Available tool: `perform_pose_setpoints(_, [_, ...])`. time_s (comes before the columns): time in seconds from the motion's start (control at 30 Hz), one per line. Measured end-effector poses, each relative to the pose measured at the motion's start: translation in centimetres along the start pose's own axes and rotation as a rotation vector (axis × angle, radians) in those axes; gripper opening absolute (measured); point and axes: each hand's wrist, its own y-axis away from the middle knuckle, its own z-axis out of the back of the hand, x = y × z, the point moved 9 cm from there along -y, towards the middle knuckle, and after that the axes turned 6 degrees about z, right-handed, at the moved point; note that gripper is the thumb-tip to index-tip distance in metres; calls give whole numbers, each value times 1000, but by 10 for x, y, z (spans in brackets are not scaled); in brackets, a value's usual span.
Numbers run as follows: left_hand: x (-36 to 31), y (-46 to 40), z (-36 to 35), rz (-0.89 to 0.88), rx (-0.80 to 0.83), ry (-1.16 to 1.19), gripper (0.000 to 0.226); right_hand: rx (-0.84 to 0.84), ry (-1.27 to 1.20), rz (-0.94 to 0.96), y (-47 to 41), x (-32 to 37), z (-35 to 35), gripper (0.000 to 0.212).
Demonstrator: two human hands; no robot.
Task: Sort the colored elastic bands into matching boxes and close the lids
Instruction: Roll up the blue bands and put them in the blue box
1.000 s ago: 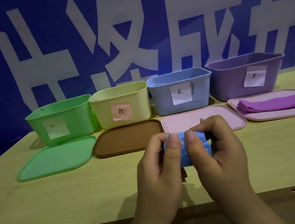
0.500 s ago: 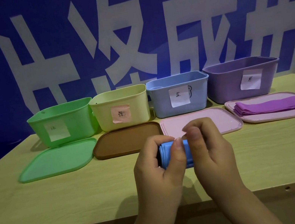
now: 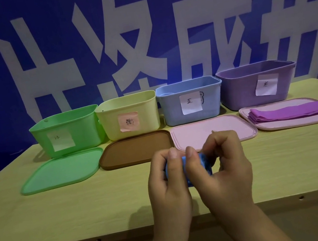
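Observation:
A rolled blue elastic band sits between both hands above the table's near middle. My left hand grips its left side and my right hand pinches its right side; most of the roll is hidden by my fingers. Four open boxes line the back: green, yellow, blue and purple, each with a paper label. Purple bands lie stacked on the far-right pink lid.
Lids lie flat in front of the boxes: a green lid, a brown lid and a pink lid. The wooden table ends at a front edge near my wrists. A blue banner with white characters hangs behind.
Both hands have kept turning the blue band into a tighter roll and shifted slightly. The camera has tilted a little; boxes and lids stay where they were.

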Motion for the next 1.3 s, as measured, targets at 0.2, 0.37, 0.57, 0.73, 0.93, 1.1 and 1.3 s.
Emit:
perform_pose_setpoints(0.2, [10, -9, 2, 56, -24, 54, 21, 88, 12, 19, -7, -3, -9, 21])
perform_pose_setpoints(0.37, [3, -25, 12, -55, -39, -184, 33, 504, 41, -100, -14, -29, -35, 30])
perform_pose_setpoints(0.57, [22, -41, 27, -22, -87, -243, 29, 862, -46, -7, 6, -46, -52, 57])
perform_pose_setpoints(0.73, [67, -57, 34, 110, -74, -259, 26, 869, 6, -23, 15, -82, -64, 41])
perform_pose_setpoints(0.93, [100, -102, 31, 440, -109, -261, 37, 843, -55, -216, -1, -122, -92, 44])
perform_pose_setpoints(1.1, [75, -154, 7, 697, -115, -195, 26, 823, 23, -195, -72, -113, -101, 42])
perform_pose_setpoints(1.3, [37, -194, -31, 916, 7, -99, 30, 949, 127, -103, -150, -98, -113, 43])
